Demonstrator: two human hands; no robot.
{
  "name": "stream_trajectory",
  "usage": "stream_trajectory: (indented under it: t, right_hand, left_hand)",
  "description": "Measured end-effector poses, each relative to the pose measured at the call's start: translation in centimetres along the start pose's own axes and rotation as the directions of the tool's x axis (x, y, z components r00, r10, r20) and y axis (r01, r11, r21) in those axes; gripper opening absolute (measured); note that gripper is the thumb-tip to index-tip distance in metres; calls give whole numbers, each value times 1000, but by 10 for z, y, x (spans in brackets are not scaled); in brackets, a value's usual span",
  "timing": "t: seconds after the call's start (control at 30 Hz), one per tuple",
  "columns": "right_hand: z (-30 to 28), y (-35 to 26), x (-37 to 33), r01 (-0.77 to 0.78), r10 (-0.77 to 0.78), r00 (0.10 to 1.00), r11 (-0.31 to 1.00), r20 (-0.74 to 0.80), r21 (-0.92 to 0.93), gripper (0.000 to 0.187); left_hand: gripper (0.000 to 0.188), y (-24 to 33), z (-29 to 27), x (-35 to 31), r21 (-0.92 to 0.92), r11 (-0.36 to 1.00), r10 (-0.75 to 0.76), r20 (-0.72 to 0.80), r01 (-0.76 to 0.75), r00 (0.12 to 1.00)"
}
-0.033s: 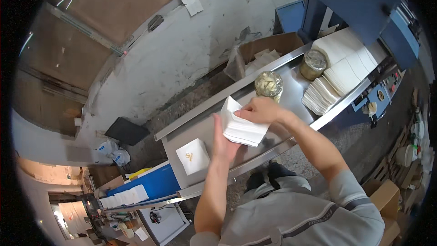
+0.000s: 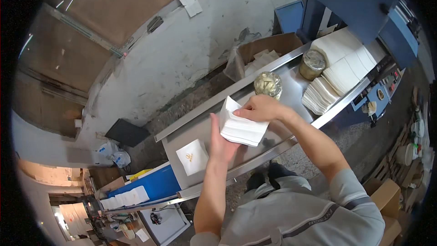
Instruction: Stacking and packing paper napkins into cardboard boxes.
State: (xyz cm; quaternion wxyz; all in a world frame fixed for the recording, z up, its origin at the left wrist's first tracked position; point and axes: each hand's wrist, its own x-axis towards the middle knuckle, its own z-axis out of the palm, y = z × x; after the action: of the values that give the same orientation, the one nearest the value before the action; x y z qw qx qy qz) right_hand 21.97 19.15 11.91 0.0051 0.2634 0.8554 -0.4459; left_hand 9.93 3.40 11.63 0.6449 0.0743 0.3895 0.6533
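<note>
A thick stack of folded white paper napkins [image 2: 243,129] is held tilted above the steel table. My left hand [image 2: 222,143] supports it from below and the left side, with the thumb raised along its edge. At its upper right, my right hand [image 2: 260,108] grips the stack, with thumb and fingertips at the top corner. Part of the left fingers is hidden beneath the napkins. Just left of my hands, a smaller pile of napkins with a gold print [image 2: 193,156] lies on the steel table [image 2: 175,136].
Two round clear-wrapped containers [image 2: 268,84] [image 2: 312,64] stand beyond my hands. Rows of napkins [image 2: 348,70] lie at the right beside a blue machine [image 2: 350,4]. A cardboard box [image 2: 273,45] sits behind the table's rim. On the left, a blue conveyor belt [image 2: 159,180] carries more napkins.
</note>
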Motion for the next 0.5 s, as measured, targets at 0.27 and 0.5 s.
stream_trajectory:
  t: [0.27,0.5]
  right_hand:
    - [-19,-4,-5,53,-50,995,998,85,-37,57]
    - [-14,-3,-4,67,-71,993,997,99,49,56]
  left_hand:
    - [92,15,20,-23,-125,986,-103,52,109,993]
    - [92,21,25,-33,-91,991,-98,38,101,994]
